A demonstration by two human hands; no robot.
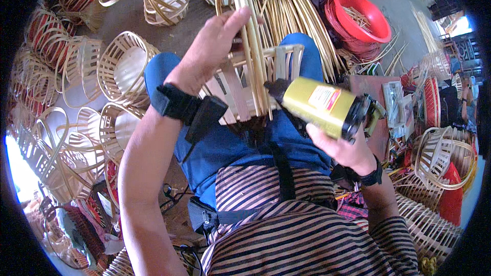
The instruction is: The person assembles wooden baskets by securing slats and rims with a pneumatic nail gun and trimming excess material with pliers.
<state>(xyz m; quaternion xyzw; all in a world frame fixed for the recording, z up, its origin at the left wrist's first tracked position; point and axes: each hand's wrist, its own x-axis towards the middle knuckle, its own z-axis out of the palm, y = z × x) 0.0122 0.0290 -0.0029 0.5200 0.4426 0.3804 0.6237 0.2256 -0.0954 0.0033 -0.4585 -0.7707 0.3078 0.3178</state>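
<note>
A woven slatted basket (236,89) sits tilted between my knees, with pale slats and a rim of thin strips. Long bamboo strips (250,46) rise from its rim past the top of the picture, like a tall handle. My left hand (220,38) is closed around these strips, thumb in front and the other fingers mostly hidden behind. My right hand (340,148) grips a yellow-green nail gun (319,105) with black end parts. Its dark nose points at the basket's right side, close to the strips; whether it touches cannot be made out.
Finished baskets (125,66) with tall handles stand at the left. Ahead lies a bundle of long strips (291,10), beside a red basin (360,15) holding short pieces. More baskets (442,156) and a low board with tools (376,94) are at the right.
</note>
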